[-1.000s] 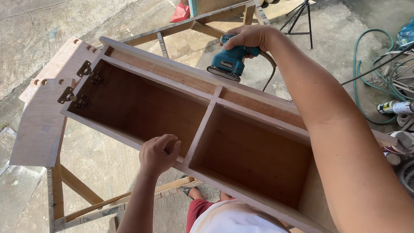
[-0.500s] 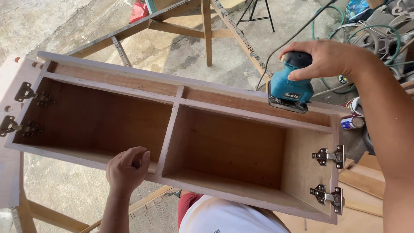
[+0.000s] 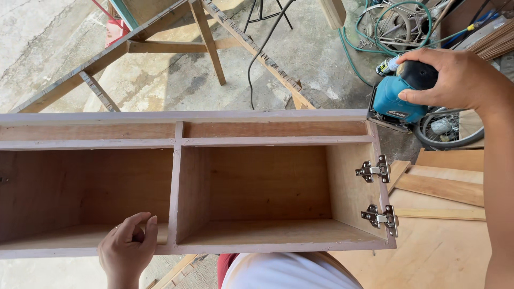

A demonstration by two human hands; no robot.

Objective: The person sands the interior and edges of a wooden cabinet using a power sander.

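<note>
The teal handheld electric sander [image 3: 399, 101] now sits at the far right corner of the long two-compartment wooden cabinet box [image 3: 257, 187], having travelled along the top edge from the left end over the last second. The right hand [image 3: 455, 77] has its fingers wrapped tight over the sander's black grip. The left hand [image 3: 128, 251] is curled over the near front rail, steadying the box. Two metal hinges [image 3: 377, 192] show on the right wall, so that edge looks nearly covered.
</note>
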